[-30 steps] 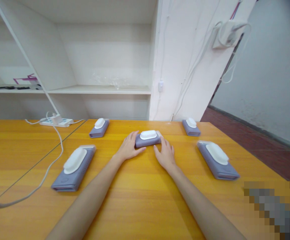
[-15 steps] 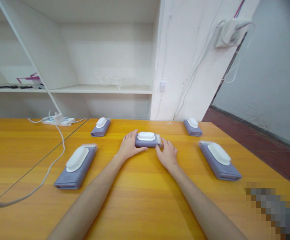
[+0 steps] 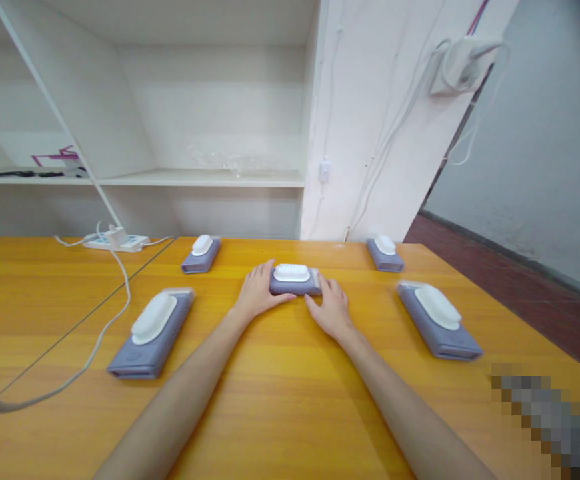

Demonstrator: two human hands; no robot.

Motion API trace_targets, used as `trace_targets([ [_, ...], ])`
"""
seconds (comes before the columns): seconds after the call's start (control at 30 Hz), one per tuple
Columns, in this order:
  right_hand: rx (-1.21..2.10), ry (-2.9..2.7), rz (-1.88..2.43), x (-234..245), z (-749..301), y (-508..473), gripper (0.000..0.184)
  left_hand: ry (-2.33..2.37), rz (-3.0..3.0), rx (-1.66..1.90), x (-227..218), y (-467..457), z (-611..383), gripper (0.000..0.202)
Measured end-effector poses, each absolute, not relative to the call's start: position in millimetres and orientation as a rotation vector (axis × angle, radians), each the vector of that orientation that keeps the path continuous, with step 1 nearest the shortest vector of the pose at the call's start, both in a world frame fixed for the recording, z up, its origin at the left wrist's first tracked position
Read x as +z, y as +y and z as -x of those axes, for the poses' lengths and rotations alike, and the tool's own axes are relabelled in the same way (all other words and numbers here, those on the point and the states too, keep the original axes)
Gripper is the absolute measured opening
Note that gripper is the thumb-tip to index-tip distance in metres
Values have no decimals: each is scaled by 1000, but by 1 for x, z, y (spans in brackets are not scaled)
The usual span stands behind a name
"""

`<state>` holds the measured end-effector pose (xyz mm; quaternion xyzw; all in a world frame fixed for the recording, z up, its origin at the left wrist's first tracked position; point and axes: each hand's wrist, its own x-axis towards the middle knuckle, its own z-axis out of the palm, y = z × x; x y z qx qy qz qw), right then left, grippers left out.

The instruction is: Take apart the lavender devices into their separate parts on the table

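Note:
A small purple device with a white raised top [image 3: 294, 279] lies crosswise on the orange wooden table [image 3: 280, 393], at arm's length in the middle. My left hand [image 3: 259, 293] rests against its left end, fingers curled around the near edge. My right hand [image 3: 329, 307] presses on its right end, fingers together over the edge. Both hands hold the device between them on the tabletop.
Several matching purple devices lie around: near left [image 3: 152, 327], far left [image 3: 201, 254], far right [image 3: 385, 253], near right [image 3: 437, 318]. A white power strip [image 3: 116, 241] with a trailing cable [image 3: 100, 333] sits at the back left. White shelves stand behind the table.
The device has been turned from slightly angled to square across the table and nudged a little away. My right hand shifted in closer against its right end.

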<state>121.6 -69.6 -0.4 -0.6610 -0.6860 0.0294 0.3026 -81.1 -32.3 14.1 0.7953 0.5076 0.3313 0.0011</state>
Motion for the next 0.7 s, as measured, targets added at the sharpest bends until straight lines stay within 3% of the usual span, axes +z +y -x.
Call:
trace_targets([
  [0.7, 95, -1785, 1632, -4, -124, -67, 56, 1596, -2519, 1076, 14, -31, 82, 91],
])
